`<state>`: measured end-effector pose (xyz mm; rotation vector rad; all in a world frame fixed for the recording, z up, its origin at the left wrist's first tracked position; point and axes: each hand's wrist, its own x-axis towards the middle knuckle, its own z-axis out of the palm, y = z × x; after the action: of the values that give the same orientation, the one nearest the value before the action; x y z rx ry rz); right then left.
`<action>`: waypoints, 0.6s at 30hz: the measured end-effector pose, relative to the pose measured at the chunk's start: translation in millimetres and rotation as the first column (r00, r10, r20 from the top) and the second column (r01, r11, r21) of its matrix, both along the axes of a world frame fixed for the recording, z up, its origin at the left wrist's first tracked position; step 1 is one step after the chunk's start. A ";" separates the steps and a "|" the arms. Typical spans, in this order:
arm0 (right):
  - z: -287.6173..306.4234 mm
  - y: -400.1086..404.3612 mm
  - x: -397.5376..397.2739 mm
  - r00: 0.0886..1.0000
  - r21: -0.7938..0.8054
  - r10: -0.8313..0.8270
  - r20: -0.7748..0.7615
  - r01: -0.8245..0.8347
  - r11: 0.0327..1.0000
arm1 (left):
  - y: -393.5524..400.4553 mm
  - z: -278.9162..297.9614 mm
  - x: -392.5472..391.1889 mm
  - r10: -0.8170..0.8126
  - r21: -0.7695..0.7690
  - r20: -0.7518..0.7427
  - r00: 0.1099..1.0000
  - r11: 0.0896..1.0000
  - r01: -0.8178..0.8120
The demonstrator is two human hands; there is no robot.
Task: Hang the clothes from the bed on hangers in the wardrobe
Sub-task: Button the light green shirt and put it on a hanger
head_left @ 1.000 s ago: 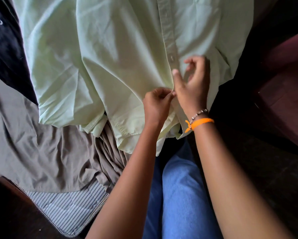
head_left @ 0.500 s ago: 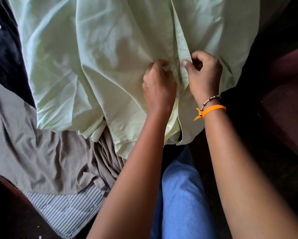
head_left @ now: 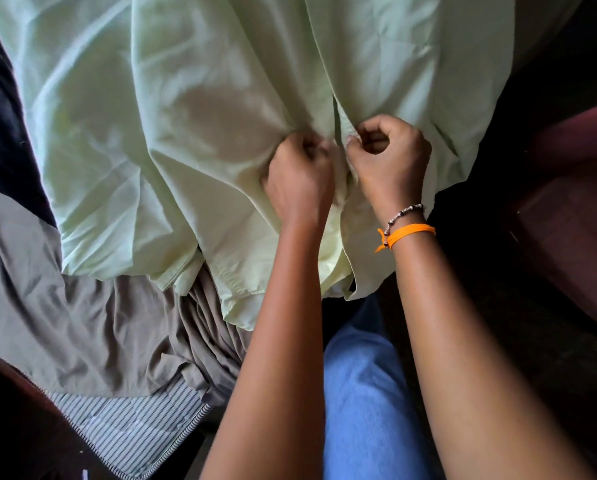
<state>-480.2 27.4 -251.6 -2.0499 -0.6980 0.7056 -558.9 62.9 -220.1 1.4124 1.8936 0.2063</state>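
Pale green shirt (head_left: 203, 133) spread on bed, placket running away from body. Left hand (head_left: 299, 183) and right hand (head_left: 389, 161) pinching opposite placket edges (side by side, nearly touching).

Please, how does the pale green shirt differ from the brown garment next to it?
The pale green shirt is gripped by the left hand and right hand; the brown garment is untouched. The shirt lies partly over the garment. Its colour is lighter. Both are creased.
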 end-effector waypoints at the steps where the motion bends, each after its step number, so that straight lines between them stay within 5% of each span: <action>1: 1.3 -0.5 -3.9 1.000 0.009 -0.013 -0.005 0.013 1.000 | -1.8 0.1 -4.3 0.021 -0.024 0.037 0.999 1.000 -0.020; 12: 11.3 -10.0 -22.6 0.987 0.082 -0.071 -0.144 0.083 0.993 | 4.2 6.3 -13.0 0.163 -0.195 0.340 0.926 0.976 -0.100; 18: 13.8 -11.7 -29.1 0.995 0.103 -0.101 -0.010 0.101 0.990 | 1.3 4.6 -11.1 0.066 -0.099 0.228 0.971 0.994 -0.044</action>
<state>-509.2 15.8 -237.9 -1.9738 -0.6108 0.6037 -570.0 64.3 -215.5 1.2188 1.7290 0.2922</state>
